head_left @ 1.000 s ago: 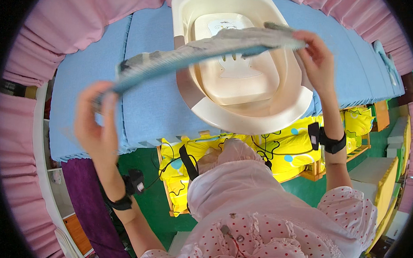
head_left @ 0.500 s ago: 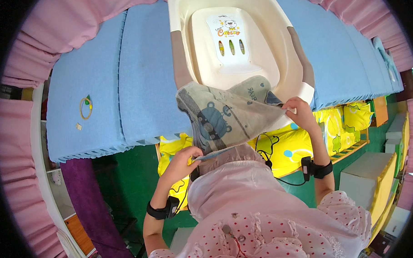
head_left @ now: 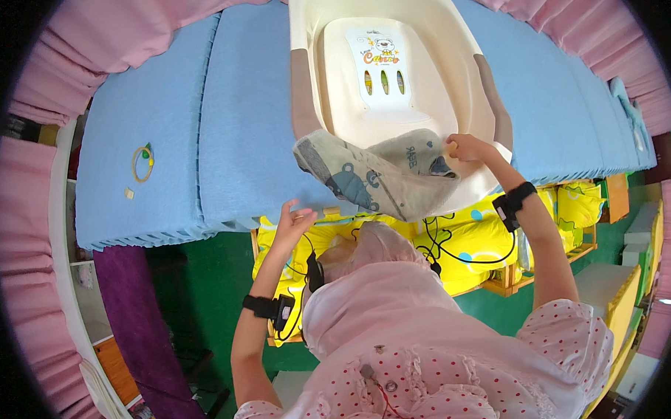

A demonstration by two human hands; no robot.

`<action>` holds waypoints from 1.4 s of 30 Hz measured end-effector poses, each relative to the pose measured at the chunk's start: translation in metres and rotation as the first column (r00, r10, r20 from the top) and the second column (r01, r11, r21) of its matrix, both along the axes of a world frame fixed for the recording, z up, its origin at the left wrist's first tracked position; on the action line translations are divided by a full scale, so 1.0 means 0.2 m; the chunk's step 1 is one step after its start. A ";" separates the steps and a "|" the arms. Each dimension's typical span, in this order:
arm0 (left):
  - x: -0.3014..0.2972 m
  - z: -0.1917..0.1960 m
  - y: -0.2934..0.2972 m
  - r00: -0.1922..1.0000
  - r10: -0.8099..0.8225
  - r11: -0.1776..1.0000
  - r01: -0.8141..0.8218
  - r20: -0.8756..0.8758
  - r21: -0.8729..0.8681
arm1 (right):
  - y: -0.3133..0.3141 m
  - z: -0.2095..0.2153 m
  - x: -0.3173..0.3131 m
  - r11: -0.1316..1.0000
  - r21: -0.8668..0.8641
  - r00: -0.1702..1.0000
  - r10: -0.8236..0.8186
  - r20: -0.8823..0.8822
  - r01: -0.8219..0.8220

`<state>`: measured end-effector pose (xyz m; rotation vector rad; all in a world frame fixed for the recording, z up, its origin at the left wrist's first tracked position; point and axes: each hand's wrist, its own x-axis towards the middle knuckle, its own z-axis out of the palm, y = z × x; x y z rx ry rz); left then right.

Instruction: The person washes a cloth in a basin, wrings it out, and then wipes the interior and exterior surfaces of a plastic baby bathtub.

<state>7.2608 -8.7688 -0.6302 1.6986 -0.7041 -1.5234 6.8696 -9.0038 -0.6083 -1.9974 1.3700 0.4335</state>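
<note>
A grey-blue towel [head_left: 396, 175] with a printed bear lies draped over the near rim of a cream and brown baby bathtub [head_left: 307, 98]. My right hand [head_left: 468, 148] is closed at the towel's right edge, fingers pinched just inside the tub; its fingertips are partly hidden. My left hand [head_left: 293, 224] holds nothing, its fingers apart, below and left of the towel's hanging edge. A black wrist device is strapped on each forearm.
The tub stands on a bed or table with a light-blue cover [head_left: 250, 118]. A yellow ring-shaped item [head_left: 143, 164] lies at its left. Below are yellow patterned cushions [head_left: 463, 247] in a wooden frame. Black cables [head_left: 452, 250] hang near my body. Pink curtains [head_left: 135, 29] surround the area.
My left hand has let go of the towel's near corner and opened, moving up slightly. My right hand has moved up and inward over the tub, and the towel's lower edge has risen.
</note>
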 end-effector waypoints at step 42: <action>0.04 0.03 0.04 0.796 0.065 0.994 -0.105 -0.602 -0.032 | 0.34 0.43 0.69 0.909 -0.414 0.741 0.313 0.594 -0.052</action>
